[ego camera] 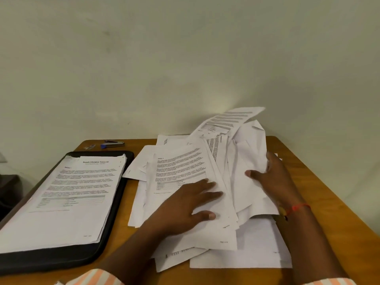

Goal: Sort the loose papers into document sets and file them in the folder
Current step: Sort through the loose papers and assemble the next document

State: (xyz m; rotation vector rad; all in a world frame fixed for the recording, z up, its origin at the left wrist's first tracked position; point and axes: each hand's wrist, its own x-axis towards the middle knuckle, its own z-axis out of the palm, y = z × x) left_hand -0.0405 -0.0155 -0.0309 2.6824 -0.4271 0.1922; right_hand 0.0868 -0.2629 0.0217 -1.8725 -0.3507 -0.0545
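Observation:
A messy heap of loose printed papers (181,167) covers the middle and right of the wooden table. My left hand (185,204) lies flat on the heap with fingers spread, pressing the top sheets. My right hand (275,177) grips a batch of sheets (242,140) at the heap's right side and lifts them so they stand up and curl toward the wall. On the left lies an open black folder (86,256) holding a neat stack of papers (67,194) with a titled page on top.
A stapler (113,144) with a blue end and a small clip-like item (89,147) lie at the table's (320,192) far left corner. The wall stands right behind the table. A dark object (8,188) sits off the left edge.

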